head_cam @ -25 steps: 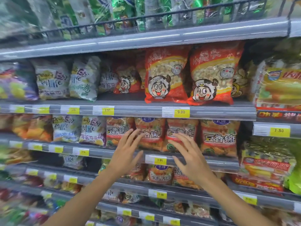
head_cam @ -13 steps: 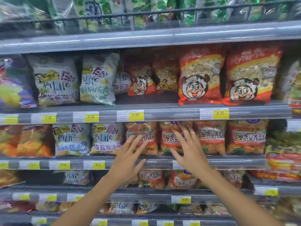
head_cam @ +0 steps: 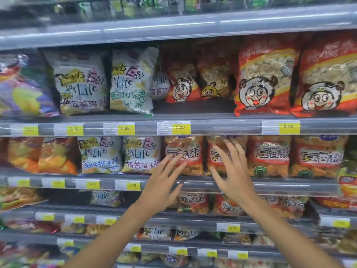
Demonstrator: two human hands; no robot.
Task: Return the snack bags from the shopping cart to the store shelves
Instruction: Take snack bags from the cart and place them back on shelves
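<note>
Here, upright snack bags (head_cam: pixel 184 154), empty spread hands (head_cam: pixel 160 187).

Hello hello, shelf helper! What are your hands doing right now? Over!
Left hand open, empty. Right hand open, fingers spread at an orange snack bag on the middle shelf. No bag held. Nothing in the way.

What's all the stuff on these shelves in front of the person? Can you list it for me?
Red cartoon-face bags: four visible, upper shelf, right.
White "Easy for Life" bags: three on upper shelf, two on the shelf below, more lower down.
Orange-red bean snack bags: four, middle shelf, right; more beneath.
Orange bags: two, middle shelf, left.
Purple bag: one, upper left.
Price tags: many, yellow, on shelf edges.
Left hand: open, empty.
Right hand: open, empty.
</note>
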